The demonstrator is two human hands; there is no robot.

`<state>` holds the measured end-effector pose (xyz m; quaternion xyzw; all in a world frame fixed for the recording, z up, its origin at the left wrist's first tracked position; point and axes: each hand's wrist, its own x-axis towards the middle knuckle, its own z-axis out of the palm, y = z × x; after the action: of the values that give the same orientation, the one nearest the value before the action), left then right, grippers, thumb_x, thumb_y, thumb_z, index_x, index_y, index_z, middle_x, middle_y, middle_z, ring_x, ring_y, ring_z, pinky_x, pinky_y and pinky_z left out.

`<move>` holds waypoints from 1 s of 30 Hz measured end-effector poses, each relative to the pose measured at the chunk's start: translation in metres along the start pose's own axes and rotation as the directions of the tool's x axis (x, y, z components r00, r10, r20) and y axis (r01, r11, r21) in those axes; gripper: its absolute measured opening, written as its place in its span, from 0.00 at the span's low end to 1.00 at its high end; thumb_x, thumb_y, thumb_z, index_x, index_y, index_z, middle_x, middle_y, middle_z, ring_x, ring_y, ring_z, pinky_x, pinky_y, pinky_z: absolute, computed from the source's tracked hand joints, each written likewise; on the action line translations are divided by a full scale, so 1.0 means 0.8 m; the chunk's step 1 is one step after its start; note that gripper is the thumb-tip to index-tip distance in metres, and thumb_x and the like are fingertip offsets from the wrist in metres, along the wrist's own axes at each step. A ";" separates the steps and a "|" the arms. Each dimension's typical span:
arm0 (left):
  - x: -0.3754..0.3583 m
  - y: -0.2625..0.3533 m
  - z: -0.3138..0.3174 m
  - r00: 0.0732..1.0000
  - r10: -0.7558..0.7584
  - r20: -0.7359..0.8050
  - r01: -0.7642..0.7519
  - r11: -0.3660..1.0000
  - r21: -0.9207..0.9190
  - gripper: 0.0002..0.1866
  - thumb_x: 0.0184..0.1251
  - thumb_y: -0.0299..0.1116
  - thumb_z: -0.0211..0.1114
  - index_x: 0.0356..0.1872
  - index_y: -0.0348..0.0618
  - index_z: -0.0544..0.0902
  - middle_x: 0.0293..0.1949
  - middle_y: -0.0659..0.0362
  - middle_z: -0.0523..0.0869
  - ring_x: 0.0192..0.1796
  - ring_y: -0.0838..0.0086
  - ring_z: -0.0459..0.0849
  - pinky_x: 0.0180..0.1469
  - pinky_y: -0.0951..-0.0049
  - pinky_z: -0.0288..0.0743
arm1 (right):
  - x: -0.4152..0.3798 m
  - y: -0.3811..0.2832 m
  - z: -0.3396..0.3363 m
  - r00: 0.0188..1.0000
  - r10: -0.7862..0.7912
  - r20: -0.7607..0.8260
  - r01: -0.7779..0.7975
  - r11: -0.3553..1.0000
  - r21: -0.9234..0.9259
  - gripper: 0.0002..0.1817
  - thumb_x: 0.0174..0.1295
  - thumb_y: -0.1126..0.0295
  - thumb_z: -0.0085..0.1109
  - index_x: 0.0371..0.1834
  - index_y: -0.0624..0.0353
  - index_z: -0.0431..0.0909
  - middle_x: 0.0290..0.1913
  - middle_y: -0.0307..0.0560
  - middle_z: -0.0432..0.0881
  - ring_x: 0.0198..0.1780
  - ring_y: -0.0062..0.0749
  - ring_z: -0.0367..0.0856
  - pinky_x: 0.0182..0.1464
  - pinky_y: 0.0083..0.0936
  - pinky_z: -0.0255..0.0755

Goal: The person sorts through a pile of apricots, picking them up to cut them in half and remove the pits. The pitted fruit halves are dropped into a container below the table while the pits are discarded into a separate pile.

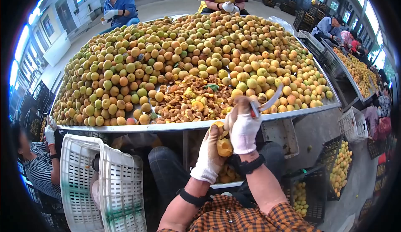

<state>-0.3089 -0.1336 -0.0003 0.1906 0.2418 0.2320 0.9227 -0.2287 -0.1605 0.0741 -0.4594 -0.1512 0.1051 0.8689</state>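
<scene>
Clamping cut fruit [224, 148] in left fingers [213, 135], knife [270, 101] seemingly in blurred right fingers [241, 106]. Could nick left by slipping.

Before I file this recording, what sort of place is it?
Probably a fruit-processing shed or packing hall: a broad table heaped with yellow-orange fruit, a pile of cut pieces near its front edge, and a black crate of fruit standing on the floor.

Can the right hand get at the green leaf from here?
Probably yes: the green leaf lies uncovered on the fruit pieces beyond the right hand, nothing blocking. The curved knife in that hand could hamper grasping.
</scene>
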 end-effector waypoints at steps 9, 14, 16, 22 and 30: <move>0.017 0.030 0.009 0.964 -0.235 0.124 0.247 0.965 -0.092 0.19 0.71 0.55 0.55 0.43 0.49 0.76 0.32 0.58 0.84 0.27 0.66 0.84 0.30 0.66 0.79 | 0.040 0.008 -0.004 0.938 0.344 0.030 -0.336 0.888 0.315 0.17 0.69 0.51 0.54 0.34 0.54 0.74 0.13 0.25 0.50 0.11 0.14 0.43 0.14 0.17 0.41; 0.040 0.044 0.008 0.937 -0.325 0.127 0.346 0.911 -0.226 0.18 0.73 0.49 0.51 0.41 0.45 0.76 0.31 0.55 0.83 0.28 0.65 0.83 0.28 0.67 0.77 | 0.069 0.036 -0.009 0.885 0.440 0.155 -0.454 0.738 0.499 0.16 0.68 0.51 0.54 0.32 0.52 0.72 0.14 0.25 0.48 0.13 0.14 0.43 0.15 0.16 0.41; 0.050 0.049 0.007 0.945 -0.302 0.124 0.324 0.911 -0.254 0.15 0.72 0.42 0.51 0.44 0.41 0.77 0.30 0.54 0.82 0.29 0.64 0.81 0.29 0.65 0.76 | 0.079 0.052 -0.003 0.877 0.456 0.153 -0.468 0.737 0.487 0.16 0.68 0.51 0.54 0.32 0.51 0.72 0.14 0.25 0.48 0.13 0.14 0.42 0.15 0.16 0.41; 0.105 0.099 -0.022 0.978 -0.211 -0.002 0.209 0.969 -0.135 0.12 0.69 0.37 0.57 0.47 0.41 0.74 0.32 0.53 0.84 0.31 0.62 0.85 0.31 0.62 0.81 | 0.126 0.040 0.003 0.952 0.221 0.214 -0.240 0.968 0.071 0.10 0.69 0.64 0.55 0.37 0.59 0.78 0.16 0.29 0.63 0.12 0.17 0.56 0.16 0.19 0.54; 0.085 0.124 0.027 0.968 0.058 0.243 -0.191 0.798 0.571 0.27 0.64 0.28 0.61 0.64 0.36 0.66 0.34 0.56 0.83 0.32 0.78 0.83 0.35 0.79 0.78 | 0.122 0.070 -0.005 0.635 0.618 0.464 -0.365 0.769 -0.524 0.14 0.66 0.60 0.60 0.47 0.58 0.80 0.32 0.35 0.82 0.30 0.14 0.77 0.30 0.14 0.70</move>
<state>-0.2780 -0.0221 0.0388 0.5070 0.1886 0.1842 0.8206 -0.1390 -0.1016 0.0418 -0.5829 -0.3080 0.4540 0.5994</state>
